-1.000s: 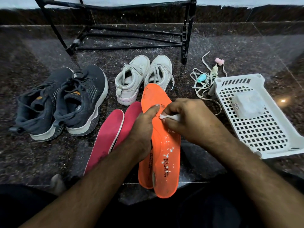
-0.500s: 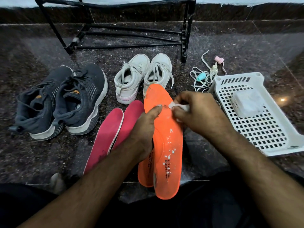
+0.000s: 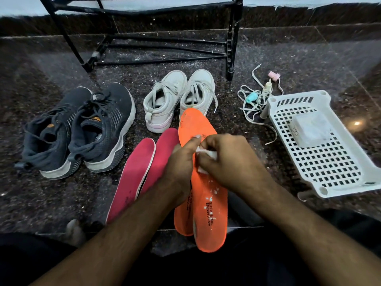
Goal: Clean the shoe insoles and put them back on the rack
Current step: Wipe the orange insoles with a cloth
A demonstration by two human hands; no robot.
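- While left hand point(image 3: 181, 162) grips the top orange insole point(image 3: 208, 195) mid-floor, right hand point(image 3: 226, 159) pinches a white wipe point(image 3: 208, 155), now back mid-insole from its right edge.
- Scrubbing ongoing; pink insoles point(image 3: 134, 178) left, rack point(image 3: 160, 38) far, both waiting.

A dark speckled granite floor point(image 3: 309, 65) is seen, dusted with pale flecks — a raised step of the same stone point(image 3: 288, 19) runs along the back. A pale wall point(image 3: 20, 7) is glimpsed above; a lamp's reflection point(image 3: 356, 123) is caught at right.
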